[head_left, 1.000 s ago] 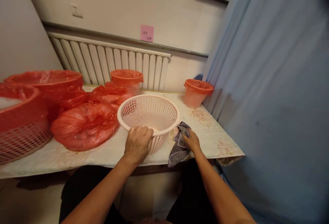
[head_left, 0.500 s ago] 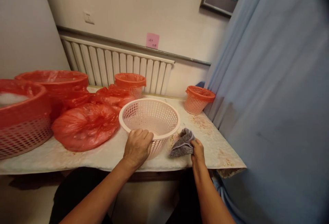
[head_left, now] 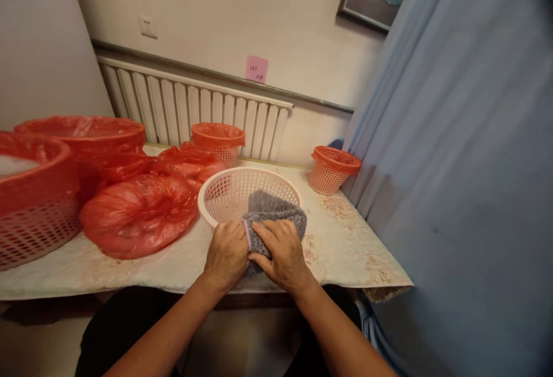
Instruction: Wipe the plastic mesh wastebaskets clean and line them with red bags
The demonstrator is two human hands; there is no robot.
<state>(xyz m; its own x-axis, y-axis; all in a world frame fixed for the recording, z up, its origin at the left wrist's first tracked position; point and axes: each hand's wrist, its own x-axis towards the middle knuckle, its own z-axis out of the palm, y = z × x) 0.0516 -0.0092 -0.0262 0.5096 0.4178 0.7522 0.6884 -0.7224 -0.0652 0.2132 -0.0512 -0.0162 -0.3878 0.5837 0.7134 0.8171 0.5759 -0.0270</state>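
A pale pink plastic basket [head_left: 224,192] with a perforated wall stands near the front edge of the table. My left hand [head_left: 228,255] is closed over its near rim. Right beside it, my right hand [head_left: 283,253] grips a grey cloth [head_left: 276,210] and presses it over the near right rim. Part of the cloth hangs inside the basket and part drapes down the outside. The palm side of both hands is hidden.
To the left lie a bunched red plastic bag [head_left: 138,215] and a large red-lined basket [head_left: 34,204], with another lined basket [head_left: 82,135] behind. Small lined baskets stand near the radiator [head_left: 173,106] and at the right [head_left: 330,175]. A blue curtain [head_left: 440,164] borders the right side.
My right hand has brought the grey cloth leftward from beside the basket onto its near rim, where it now spreads over the edge. My left hand stays on the rim.
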